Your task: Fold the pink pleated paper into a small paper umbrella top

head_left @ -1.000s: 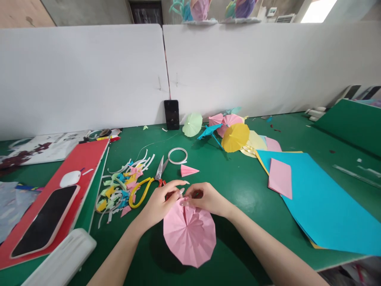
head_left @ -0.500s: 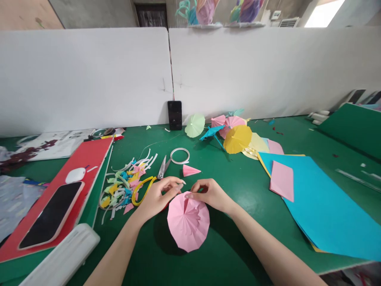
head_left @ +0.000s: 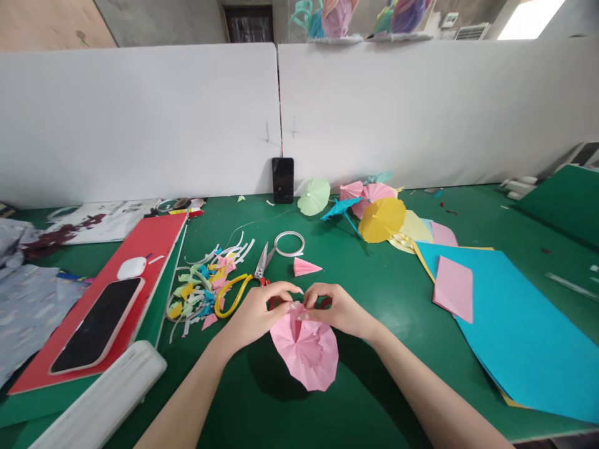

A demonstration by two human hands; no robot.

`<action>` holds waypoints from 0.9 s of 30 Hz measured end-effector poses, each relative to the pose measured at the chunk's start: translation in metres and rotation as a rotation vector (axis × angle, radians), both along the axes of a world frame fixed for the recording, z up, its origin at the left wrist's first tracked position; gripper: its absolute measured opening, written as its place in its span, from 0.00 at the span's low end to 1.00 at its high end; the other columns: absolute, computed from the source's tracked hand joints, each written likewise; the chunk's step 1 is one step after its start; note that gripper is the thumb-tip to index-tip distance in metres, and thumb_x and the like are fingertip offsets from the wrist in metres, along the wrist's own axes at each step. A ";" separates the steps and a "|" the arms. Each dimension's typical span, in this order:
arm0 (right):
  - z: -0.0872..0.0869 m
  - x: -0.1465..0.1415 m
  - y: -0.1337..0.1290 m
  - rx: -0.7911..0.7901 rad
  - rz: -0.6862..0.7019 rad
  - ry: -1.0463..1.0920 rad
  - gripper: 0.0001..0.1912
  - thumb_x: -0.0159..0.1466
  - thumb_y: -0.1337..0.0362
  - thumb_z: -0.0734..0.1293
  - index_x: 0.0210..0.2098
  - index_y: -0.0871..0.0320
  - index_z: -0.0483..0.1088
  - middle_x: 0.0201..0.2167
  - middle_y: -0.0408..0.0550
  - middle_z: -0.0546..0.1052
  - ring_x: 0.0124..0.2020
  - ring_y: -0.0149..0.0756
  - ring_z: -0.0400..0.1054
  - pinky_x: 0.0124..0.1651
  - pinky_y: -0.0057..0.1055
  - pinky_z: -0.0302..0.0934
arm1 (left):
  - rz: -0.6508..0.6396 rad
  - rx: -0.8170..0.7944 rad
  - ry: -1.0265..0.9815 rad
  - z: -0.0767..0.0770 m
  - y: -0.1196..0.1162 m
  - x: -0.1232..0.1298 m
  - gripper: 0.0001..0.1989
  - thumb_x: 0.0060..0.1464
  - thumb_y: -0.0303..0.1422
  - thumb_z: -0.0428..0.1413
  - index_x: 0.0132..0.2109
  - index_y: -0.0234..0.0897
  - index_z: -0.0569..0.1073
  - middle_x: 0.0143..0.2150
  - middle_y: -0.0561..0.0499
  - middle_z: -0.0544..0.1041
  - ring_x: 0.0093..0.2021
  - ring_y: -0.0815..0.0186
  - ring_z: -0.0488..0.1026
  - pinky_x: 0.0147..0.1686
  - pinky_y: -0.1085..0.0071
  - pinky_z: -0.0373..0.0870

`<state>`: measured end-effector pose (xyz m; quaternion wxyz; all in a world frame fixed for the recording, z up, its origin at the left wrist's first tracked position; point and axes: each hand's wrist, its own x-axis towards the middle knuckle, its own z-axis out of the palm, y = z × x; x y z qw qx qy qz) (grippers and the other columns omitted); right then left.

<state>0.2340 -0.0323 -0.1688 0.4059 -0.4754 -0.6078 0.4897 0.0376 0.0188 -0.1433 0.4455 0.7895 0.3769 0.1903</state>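
A round, pleated pink paper disc (head_left: 306, 358) hangs at lower centre of the frame; the left hand (head_left: 269, 308), index finger raised, and the right hand (head_left: 337, 308) pinch its upper edge between thumb and fingers, hiding part of that rim; just behind the left hand, partly covered by it, lie one pair of steel scissors with yellow and red handles (head_left: 260, 269); beyond are one thin clear ring (head_left: 290, 254) and one folded pink paper wedge (head_left: 306, 267); a heap of multicoloured paper scraps (head_left: 206, 290), too jumbled to count, fills left of centre; at least six small paper umbrellas (head_left: 382, 220), two of them pink, cluster at upper centre-right; two black-screened phones (head_left: 283, 181) show, one upright at upper centre, one flat at lower left; one pink paper rectangle (head_left: 453, 289) tops blue paper sheets (head_left: 515, 343) at right.
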 end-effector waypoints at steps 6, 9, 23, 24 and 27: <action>0.003 -0.001 -0.002 -0.002 0.024 -0.017 0.12 0.51 0.58 0.74 0.22 0.58 0.71 0.28 0.44 0.73 0.29 0.32 0.67 0.33 0.28 0.60 | -0.063 -0.051 0.018 0.005 -0.006 0.004 0.14 0.53 0.26 0.51 0.45 0.42 0.74 0.34 0.55 0.78 0.35 0.66 0.73 0.37 0.73 0.68; 0.004 -0.003 -0.004 -0.004 0.032 -0.013 0.12 0.51 0.58 0.74 0.21 0.58 0.71 0.30 0.44 0.75 0.31 0.34 0.69 0.36 0.29 0.61 | -0.088 -0.087 0.015 0.006 -0.006 0.004 0.14 0.53 0.26 0.51 0.44 0.42 0.74 0.34 0.54 0.77 0.36 0.66 0.73 0.38 0.72 0.68; 0.001 -0.006 -0.005 -0.065 0.039 0.058 0.14 0.51 0.63 0.74 0.31 0.56 0.64 0.26 0.40 0.74 0.27 0.31 0.67 0.32 0.27 0.62 | -0.111 -0.185 -0.020 0.003 -0.004 0.002 0.17 0.57 0.30 0.49 0.54 0.43 0.67 0.36 0.53 0.75 0.36 0.66 0.72 0.36 0.72 0.67; 0.001 -0.006 -0.005 -0.068 0.042 0.063 0.16 0.51 0.64 0.74 0.33 0.55 0.64 0.25 0.39 0.74 0.26 0.30 0.67 0.31 0.27 0.61 | -0.110 -0.188 -0.018 0.004 -0.004 0.002 0.17 0.58 0.32 0.49 0.55 0.44 0.66 0.36 0.53 0.76 0.36 0.66 0.72 0.36 0.72 0.67; -0.002 -0.006 -0.004 -0.083 0.045 0.055 0.18 0.52 0.65 0.73 0.39 0.55 0.65 0.23 0.38 0.73 0.22 0.28 0.64 0.28 0.26 0.60 | -0.081 -0.188 -0.014 0.003 -0.002 0.000 0.17 0.61 0.35 0.46 0.56 0.44 0.66 0.34 0.53 0.76 0.34 0.66 0.73 0.36 0.71 0.68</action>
